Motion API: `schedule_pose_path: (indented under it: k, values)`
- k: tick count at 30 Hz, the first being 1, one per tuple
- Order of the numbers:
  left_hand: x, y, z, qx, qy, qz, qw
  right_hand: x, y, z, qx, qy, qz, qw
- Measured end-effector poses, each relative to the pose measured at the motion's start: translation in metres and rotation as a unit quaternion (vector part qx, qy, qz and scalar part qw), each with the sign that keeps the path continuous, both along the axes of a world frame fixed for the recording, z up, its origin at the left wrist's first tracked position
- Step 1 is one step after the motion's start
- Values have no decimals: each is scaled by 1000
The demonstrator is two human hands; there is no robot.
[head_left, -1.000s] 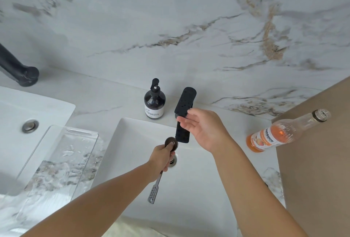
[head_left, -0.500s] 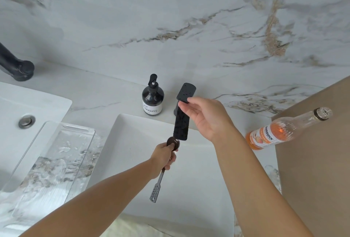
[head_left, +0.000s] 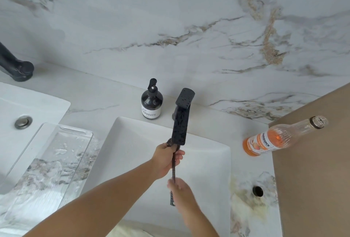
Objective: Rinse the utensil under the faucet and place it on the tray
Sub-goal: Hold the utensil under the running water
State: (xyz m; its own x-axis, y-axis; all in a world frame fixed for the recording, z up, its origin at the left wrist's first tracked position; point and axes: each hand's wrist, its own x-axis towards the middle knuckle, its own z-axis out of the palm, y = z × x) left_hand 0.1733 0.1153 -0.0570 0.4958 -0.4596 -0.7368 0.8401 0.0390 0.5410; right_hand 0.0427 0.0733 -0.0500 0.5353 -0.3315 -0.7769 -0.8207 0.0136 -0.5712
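Note:
A dark metal utensil [head_left: 173,170] with a round head and a perforated handle end hangs over the white sink [head_left: 132,142], its head just under the spout of the black faucet [head_left: 181,119]. My left hand [head_left: 166,158] grips it near the head. My right hand [head_left: 180,189] is blurred and touches the lower part of the handle; I cannot tell whether it grips it. I see no water stream. The clear glass tray [head_left: 56,153] lies left of the sink.
A dark soap pump bottle [head_left: 151,102] stands behind the sink. An orange drink bottle [head_left: 274,138] stands at the right beside a brown panel [head_left: 312,170]. A second sink [head_left: 22,107] and black faucet [head_left: 15,66] are at the far left.
My right hand has left the faucet lever and dropped to the utensil's handle. My left hand has raised the utensil's head up under the spout.

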Motion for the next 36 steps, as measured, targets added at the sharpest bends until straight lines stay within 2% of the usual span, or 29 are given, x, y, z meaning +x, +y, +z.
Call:
schedule_pose_path:
  k: [3, 6, 10, 13, 15, 18, 20, 22, 25, 27, 29, 33, 34, 36]
  values:
    - [-1, -1, 3, 18, -30, -25, 999, -4, 12, -2, 35, -34, -42, 998]
    - [8, 7, 6, 69, -90, -88, 990, -4, 9, -6, 3, -55, -38, 998]
    - [26, 22, 6, 109, -144, -182, 967, -5, -23, -3, -163, -54, 101, 980]
    - [31, 24, 11, 92, -147, -219, 960, -8, -47, 5, -214, -28, 147, 965]
    - [29, 20, 13, 97, -165, -224, 956, -9, -48, 9, -176, -22, 113, 978]
    - [20, 11, 9, 46, -117, -132, 983, -7, -20, 13, -10, -3, -19, 1000]
    - [15, 7, 8, 33, -86, -106, 990, -7, 1, 11, 61, -4, -42, 997]
    - [19, 9, 6, 20, -67, -129, 989, -11, -1, 9, 60, -6, -39, 997]
    - [30, 22, 9, 53, -108, -247, 961, -12, -38, 12, -79, 11, 44, 996]
    - [33, 25, 10, 74, -136, -275, 949, -7, -58, 21, -130, 27, 98, 986]
    - [32, 19, 11, 46, -126, -214, 968, 2, -61, 25, -128, 25, 90, 987]
    - [21, 8, 3, -3, -56, -41, 998, 10, -26, 22, -1, 24, -12, 1000]
    - [19, 9, 0, -4, -40, -29, 999, 10, -21, 22, 12, 25, -9, 1000]
    - [23, 17, -1, 3, -21, -67, 998, 7, -24, 26, 10, 22, 17, 1000]
